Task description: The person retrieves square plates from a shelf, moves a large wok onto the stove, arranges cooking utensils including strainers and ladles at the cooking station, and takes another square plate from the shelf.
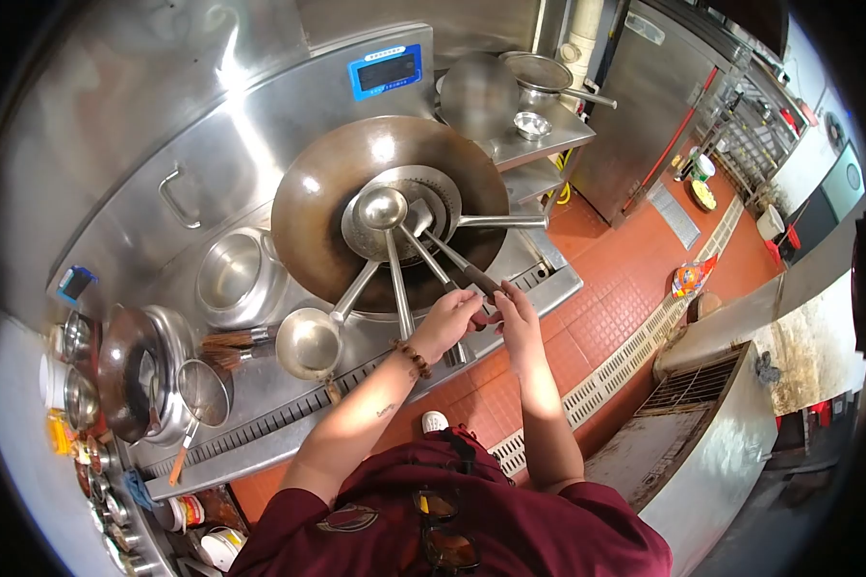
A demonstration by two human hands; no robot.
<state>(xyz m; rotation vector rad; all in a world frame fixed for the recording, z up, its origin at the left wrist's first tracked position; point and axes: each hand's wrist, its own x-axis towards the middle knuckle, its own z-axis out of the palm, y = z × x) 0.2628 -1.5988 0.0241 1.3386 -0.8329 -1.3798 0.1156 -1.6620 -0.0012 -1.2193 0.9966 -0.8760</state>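
Observation:
My left hand (445, 322), with a beaded bracelet at the wrist, and my right hand (520, 329) meet over the stove's front edge. Both have curled fingers pinched close together. Something small and pale may sit between the fingertips, but I cannot make it out. Dark handles of two spatulas (418, 213) reach up to the fingers; whether they are gripped or only lie behind, I cannot tell. The spatulas rest in a large wok (308, 207). A ladle (382, 208) and perforated strainers (409, 183) with metal handles also lie inside it.
Left of the wok stand a metal pot (231, 274), a small pan (310, 344), a bamboo brush (236, 348) and a mesh skimmer (204, 392). A side shelf (548, 144) bears a lidded pot and small bowl. Red tiled floor (597, 260) and a drain grate (635, 337) lie right.

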